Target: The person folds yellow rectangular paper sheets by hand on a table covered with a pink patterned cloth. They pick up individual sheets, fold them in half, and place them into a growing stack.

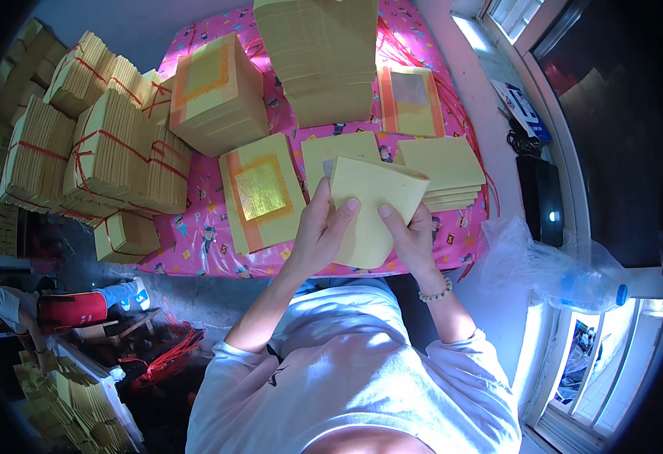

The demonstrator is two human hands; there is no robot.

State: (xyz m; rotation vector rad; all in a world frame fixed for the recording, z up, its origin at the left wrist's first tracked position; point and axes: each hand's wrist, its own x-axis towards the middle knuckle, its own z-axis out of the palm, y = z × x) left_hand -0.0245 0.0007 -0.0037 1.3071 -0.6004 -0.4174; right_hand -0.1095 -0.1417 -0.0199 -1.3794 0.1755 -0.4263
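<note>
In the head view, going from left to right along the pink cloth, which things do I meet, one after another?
Tied yellow paper bundles → stack with a gold foil square → left hand → yellow sheets held in both hands → right hand → low stack of plain yellow sheets → clear plastic bag.

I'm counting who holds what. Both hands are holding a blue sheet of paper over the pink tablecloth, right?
Not quite. The sheet is yellow, not blue. The head view shows the left hand and the right hand both gripping it over the pink tablecloth, so the rest is right.
</note>
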